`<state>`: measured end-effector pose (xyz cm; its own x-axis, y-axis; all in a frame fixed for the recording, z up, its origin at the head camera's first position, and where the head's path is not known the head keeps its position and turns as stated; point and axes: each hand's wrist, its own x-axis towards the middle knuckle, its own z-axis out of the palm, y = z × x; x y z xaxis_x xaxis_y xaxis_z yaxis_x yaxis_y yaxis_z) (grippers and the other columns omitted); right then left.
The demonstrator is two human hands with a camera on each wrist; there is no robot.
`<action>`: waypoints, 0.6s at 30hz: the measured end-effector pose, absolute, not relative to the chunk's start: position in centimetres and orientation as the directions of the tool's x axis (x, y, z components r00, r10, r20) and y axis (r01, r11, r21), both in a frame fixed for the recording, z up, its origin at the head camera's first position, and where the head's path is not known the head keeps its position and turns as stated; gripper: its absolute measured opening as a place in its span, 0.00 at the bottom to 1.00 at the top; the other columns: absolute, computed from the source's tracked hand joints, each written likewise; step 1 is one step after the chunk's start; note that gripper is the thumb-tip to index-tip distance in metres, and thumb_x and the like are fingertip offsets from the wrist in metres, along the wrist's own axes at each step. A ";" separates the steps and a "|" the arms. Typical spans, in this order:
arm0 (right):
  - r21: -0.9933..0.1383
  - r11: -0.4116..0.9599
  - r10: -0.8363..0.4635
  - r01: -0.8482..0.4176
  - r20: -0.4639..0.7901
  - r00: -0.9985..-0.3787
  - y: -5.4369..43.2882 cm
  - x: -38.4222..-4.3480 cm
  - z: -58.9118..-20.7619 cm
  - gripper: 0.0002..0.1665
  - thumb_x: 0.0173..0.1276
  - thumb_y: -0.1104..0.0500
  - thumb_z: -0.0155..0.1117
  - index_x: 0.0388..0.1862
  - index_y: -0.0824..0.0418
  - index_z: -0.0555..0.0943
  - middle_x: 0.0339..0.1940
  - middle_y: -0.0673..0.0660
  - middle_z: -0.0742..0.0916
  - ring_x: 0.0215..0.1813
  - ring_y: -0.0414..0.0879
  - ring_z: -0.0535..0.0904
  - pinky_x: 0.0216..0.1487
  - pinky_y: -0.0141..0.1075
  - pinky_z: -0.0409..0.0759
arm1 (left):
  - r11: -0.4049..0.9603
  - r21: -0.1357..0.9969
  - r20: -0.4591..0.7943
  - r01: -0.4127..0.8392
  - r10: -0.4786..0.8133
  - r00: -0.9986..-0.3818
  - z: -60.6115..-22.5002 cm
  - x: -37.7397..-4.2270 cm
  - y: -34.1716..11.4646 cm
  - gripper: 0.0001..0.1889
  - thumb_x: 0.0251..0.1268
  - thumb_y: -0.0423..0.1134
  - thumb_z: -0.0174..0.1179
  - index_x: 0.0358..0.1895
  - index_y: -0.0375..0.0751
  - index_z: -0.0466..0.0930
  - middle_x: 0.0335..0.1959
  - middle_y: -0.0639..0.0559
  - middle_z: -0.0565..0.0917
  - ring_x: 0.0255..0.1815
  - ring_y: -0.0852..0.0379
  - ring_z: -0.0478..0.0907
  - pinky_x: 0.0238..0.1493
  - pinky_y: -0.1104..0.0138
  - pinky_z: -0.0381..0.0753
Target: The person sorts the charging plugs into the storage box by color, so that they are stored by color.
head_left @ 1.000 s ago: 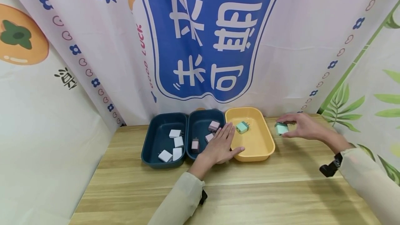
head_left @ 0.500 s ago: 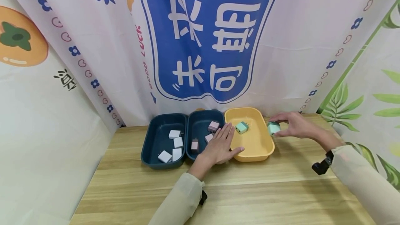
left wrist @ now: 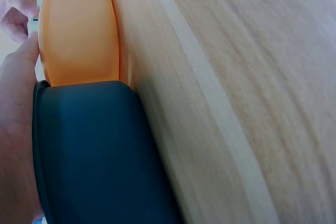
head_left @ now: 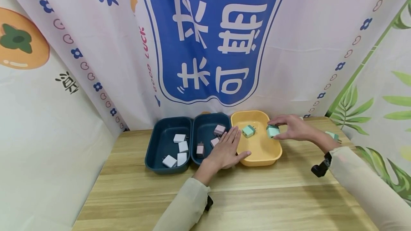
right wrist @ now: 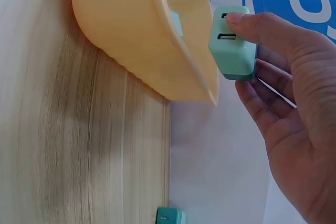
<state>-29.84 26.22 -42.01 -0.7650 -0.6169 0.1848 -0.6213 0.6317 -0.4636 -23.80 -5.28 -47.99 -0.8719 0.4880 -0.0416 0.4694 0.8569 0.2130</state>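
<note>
My right hand (head_left: 295, 128) pinches a green two-port USB charger (head_left: 273, 131) between thumb and fingers, over the right rim of the yellow tray (head_left: 268, 158). In the right wrist view the thumb lies on the port face of the charger. Inside that tray sits another green charger (head_left: 248, 131). Flat and straight-fingered, my left hand (head_left: 223, 152) rests across the middle navy tray (head_left: 205, 117), its fingertips near the seam with the yellow one. Pink chargers (head_left: 200, 149) lie in the middle tray, one partly hidden by the left hand.
At far left, a second navy tray (head_left: 157, 165) holds several white chargers (head_left: 169, 161). More green chargers stand on the wooden table to the right, one (head_left: 334, 136) partly behind the right forearm. A printed curtain (head_left: 289, 81) hangs directly behind the trays.
My right hand has moved left with the green charger, from beside the yellow tray to over its right rim. The left hand has stayed in place.
</note>
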 end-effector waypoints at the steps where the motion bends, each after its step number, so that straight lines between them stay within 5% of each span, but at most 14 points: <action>1: -0.468 0.625 -0.622 -0.625 0.185 -0.761 26.1 -29.9 -42.0 0.31 0.58 0.58 0.86 0.61 0.62 0.88 0.60 0.65 0.89 0.62 0.64 0.85 0.62 0.63 0.82 | 0.857 0.214 -0.039 0.469 0.488 -0.872 -48.0 -23.8 -5.3 0.51 0.77 0.77 0.33 0.88 0.44 0.37 0.90 0.52 0.35 0.89 0.56 0.30 0.87 0.57 0.35; 18: -0.497 0.604 -0.644 -0.623 0.157 -0.749 24.3 -31.3 -43.4 0.31 0.58 0.60 0.85 0.61 0.62 0.87 0.60 0.62 0.89 0.60 0.61 0.87 0.62 0.59 0.84 | 0.854 0.215 -0.035 0.473 0.491 -0.871 -48.1 -23.8 -5.4 0.51 0.77 0.78 0.33 0.88 0.46 0.35 0.90 0.52 0.36 0.89 0.55 0.30 0.88 0.55 0.37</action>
<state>-31.33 24.31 -43.43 -0.7490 -0.6436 0.1574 -0.6233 0.6038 -0.4970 -23.81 -5.43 -48.12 -0.8706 0.4907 -0.0351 0.4729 0.8544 0.2154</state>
